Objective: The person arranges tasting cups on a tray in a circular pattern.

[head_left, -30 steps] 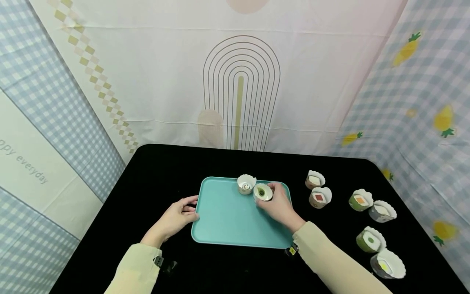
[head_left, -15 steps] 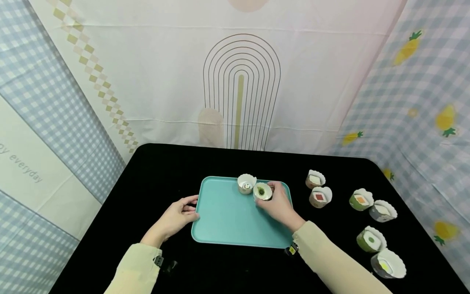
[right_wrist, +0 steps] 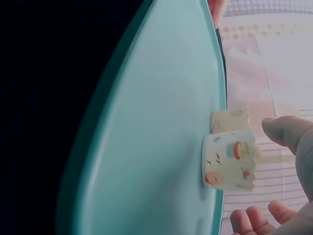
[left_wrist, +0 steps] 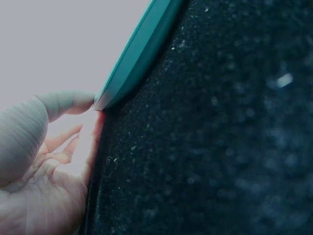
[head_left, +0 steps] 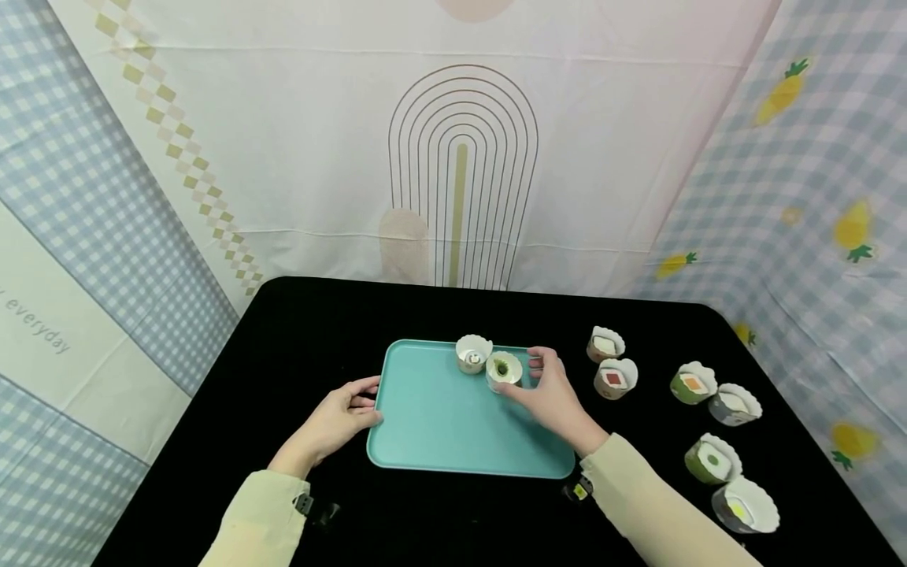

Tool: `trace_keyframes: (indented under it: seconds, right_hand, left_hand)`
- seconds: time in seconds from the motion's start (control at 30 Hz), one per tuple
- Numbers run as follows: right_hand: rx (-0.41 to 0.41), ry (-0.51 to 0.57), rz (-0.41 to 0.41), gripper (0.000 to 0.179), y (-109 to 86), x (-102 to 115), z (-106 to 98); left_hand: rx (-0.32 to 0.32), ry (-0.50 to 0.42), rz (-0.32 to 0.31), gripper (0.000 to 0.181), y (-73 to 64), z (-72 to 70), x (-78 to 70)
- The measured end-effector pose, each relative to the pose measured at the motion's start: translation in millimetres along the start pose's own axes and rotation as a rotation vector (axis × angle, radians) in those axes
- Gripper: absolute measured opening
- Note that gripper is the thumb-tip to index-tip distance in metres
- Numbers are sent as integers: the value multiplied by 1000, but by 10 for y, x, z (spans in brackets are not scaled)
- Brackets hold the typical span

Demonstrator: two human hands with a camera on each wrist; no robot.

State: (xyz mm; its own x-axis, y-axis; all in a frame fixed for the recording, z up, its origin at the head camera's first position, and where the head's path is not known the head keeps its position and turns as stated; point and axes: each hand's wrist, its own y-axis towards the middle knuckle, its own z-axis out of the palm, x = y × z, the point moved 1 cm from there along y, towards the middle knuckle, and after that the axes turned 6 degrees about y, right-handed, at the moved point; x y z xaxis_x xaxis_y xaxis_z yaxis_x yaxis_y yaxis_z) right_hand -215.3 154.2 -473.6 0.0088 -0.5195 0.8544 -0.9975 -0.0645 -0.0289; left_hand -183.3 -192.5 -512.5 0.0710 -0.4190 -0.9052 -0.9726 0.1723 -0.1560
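A teal tray (head_left: 439, 425) lies on the black table. My left hand (head_left: 336, 425) pinches its left rim; the left wrist view has the thumb on the rim and fingers against the table beneath the edge. Two scalloped paper baking cups stand side by side near the tray's far edge. The left cup (head_left: 464, 346) holds a small pale piece, and the right cup (right_wrist: 227, 161) holds something with a dark green centre. My right hand (head_left: 556, 398) is spread beside that right cup, thumb in front and fingers behind. In the right wrist view, a gap separates the hand from the cup.
Right of the tray stand several more paper cups in pairs: a brown one (head_left: 597, 384) with a red square, a green one (head_left: 683, 389) with an orange square, and a grey one (head_left: 765, 516) with yellow inside. Patterned curtains (head_left: 283, 157) hang behind the black table (head_left: 319, 323).
My right hand has let go of the green-centred cup, its fingers spreading away to the right. That cup stays on the tray. The left hand keeps its place on the rim.
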Motion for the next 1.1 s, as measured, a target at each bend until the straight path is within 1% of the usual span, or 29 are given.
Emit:
trace_keyframes:
  seconds: [0.23,0.4,0.57,0.67,0.77,0.97,1.1]
  right_hand:
    - [-43,0,-11,81,-64,-66,-180]
    - [-73,6,8,81,-92,-157,-335]
    - [-76,31,7,89,-135,-227,-501]
    - [-89,43,-11,93,-156,-266,-581]
    - [-126,34,-17,92,-176,-312,-640]
    - [-232,-11,-19,89,-218,-414,-754]
    - [-277,11,-20,90,-214,-473,-821]
  left_hand:
    - [7,1,12,63,17,-13,29]
    - [12,-2,12,62,8,-12,18]
    - [15,4,20,62,14,-10,32]
    - [16,7,9,62,20,-11,41]
    - [15,12,4,62,20,-14,43]
    - [17,13,1,63,23,-17,52]
    - [18,15,-3,63,14,-14,42]
